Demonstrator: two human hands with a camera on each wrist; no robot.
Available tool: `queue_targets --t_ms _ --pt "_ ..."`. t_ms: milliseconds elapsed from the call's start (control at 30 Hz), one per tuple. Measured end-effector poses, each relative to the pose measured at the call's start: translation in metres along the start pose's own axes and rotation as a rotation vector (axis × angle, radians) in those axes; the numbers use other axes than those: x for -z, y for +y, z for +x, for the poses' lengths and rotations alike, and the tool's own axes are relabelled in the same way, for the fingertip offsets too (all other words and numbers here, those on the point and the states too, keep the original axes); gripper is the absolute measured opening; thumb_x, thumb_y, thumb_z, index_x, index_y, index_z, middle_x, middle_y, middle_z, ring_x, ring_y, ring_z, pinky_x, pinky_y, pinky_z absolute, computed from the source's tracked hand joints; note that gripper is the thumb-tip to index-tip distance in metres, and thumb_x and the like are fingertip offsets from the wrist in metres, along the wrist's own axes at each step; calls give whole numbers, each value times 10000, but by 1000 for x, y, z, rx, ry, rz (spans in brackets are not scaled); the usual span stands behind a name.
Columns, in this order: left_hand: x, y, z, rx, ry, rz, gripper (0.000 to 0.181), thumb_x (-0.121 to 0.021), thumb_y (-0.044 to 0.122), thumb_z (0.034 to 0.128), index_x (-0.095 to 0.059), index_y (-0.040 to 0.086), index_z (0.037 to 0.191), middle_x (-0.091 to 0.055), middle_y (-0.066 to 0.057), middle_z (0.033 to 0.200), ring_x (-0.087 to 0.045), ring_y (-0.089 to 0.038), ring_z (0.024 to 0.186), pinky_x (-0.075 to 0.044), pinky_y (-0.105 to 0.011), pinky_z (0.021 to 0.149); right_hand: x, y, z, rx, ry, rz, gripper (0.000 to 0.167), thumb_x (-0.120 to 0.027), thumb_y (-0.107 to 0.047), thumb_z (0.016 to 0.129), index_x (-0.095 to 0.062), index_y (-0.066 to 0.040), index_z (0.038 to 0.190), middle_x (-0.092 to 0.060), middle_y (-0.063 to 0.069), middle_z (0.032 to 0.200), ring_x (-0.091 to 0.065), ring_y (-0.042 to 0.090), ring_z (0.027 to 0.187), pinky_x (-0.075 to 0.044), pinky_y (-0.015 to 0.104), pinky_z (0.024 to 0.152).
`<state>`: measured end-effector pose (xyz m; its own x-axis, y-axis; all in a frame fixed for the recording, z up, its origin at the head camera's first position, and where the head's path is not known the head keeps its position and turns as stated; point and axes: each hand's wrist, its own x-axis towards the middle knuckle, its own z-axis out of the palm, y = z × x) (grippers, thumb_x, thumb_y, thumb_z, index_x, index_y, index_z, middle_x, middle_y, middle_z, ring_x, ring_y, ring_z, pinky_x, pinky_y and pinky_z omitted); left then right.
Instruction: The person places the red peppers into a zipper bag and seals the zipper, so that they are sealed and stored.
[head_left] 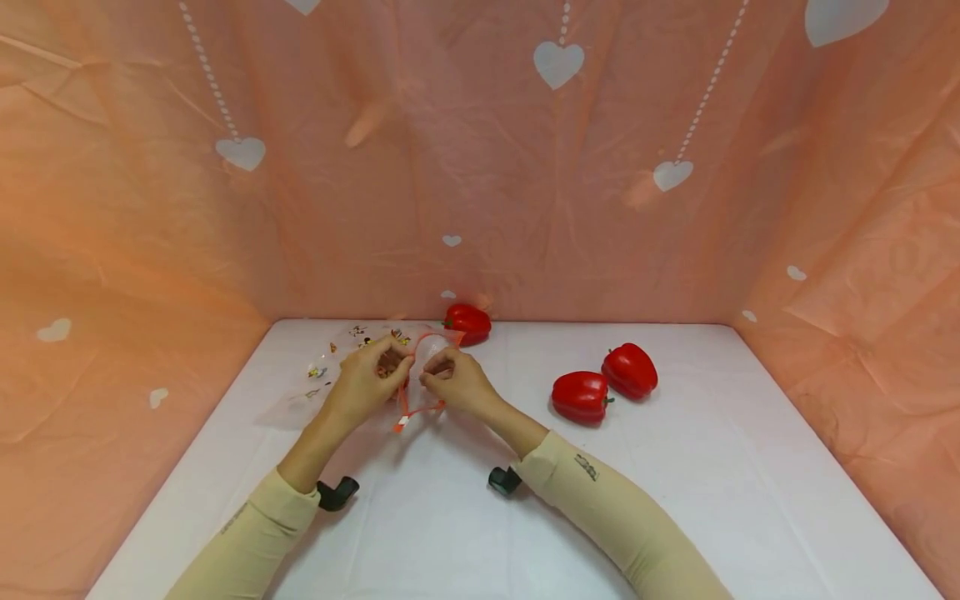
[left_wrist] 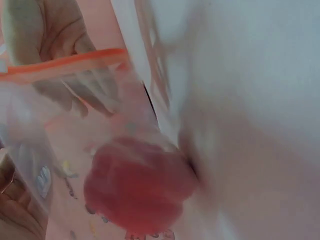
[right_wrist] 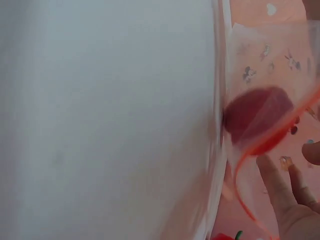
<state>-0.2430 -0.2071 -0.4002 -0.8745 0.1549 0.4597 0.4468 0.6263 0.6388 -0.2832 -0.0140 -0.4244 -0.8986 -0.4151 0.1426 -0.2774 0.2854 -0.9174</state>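
A: What does the left hand [head_left: 363, 379] have?

B: A clear bag [head_left: 318, 383]. Its grip is pinching the film, thumb and forefinger pressed together at the orange edge [head_left: 404, 404].

A: And the right hand [head_left: 461, 382]?

B: Right at the bag's mouth, opposite the left. Its grip is spread; the right wrist view shows thumb and fingers parted, close against the orange edge.

A: Where does the bag sit?

B: Toward the far left of the white worktop [head_left: 450, 533], with its mouth facing right and its body stretching left beneath and past the left hand. Small cartoon figures are printed on the film, and a white tab [head_left: 405, 421] shows at the near corner.

A: I see a red pepper [left_wrist: 140, 185] through the film in the left wrist view. Is it inside?

B: The film blurs it, so I can't fairly tell whether it lies inside or behind.

A: And farther out?

B: A rear pepper [head_left: 468, 323] lies at the worktop's far edge, just beyond the bag's orange corner. Well to the right are two more, a nearer pepper [head_left: 581, 397] and a farther pepper [head_left: 630, 372], side by side.

A: Behind everything?

B: An orange-pink curtain [head_left: 480, 183] with white hearts.
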Motion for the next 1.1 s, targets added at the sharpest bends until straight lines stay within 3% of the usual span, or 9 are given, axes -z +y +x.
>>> queue_targets --t_ms 167,433,700,900,1100 --pt "1 -2 0 -11 -48 45 38 -748 81 1000 -715 63 1003 -755 -31 901 -710 -185 832 -562 -361 754 11 1 -5 13 -5 -48 120 -753 -76 978 -713 3 1059 -767 144 1050 -763 235 941 -589 248 757" --pt "3 -3 1 -7 -116 85 56 -748 69 989 -702 94 970 -745 -5 887 -694 -177 831 -579 -372 770 36 8 -16 39 -6 -107 135 -757 -80 982 -732 0 1087 -768 131 1086 -772 289 1020 -621 307 844" --pt "2 -5 0 -15 -142 113 64 -762 79 989 -712 107 958 -728 13 868 -680 -160 821 -580 -370 765 67 12 -34 27 1 -193 185 -762 -142 994 -730 -21 1130 -768 74 1100 -765 259 1070 -617 377 923" --pt "1 -4 0 -25 -151 123 60 -768 86 987 -718 104 958 -725 23 857 -677 -142 811 -582 -357 756 87 19 -50 73 15 -230 203 -769 -120 990 -723 1 1146 -758 86 1115 -747 267 1072 -608 410 965" --pt "3 -4 0 -27 -153 130 56 -768 97 988 -720 102 960 -722 21 856 -672 -142 808 -579 -358 755 108 20 -65 98 16 -348 271 -772 -144 992 -719 -6 1219 -741 152 1229 -698 376 1189 -554 497 1057"
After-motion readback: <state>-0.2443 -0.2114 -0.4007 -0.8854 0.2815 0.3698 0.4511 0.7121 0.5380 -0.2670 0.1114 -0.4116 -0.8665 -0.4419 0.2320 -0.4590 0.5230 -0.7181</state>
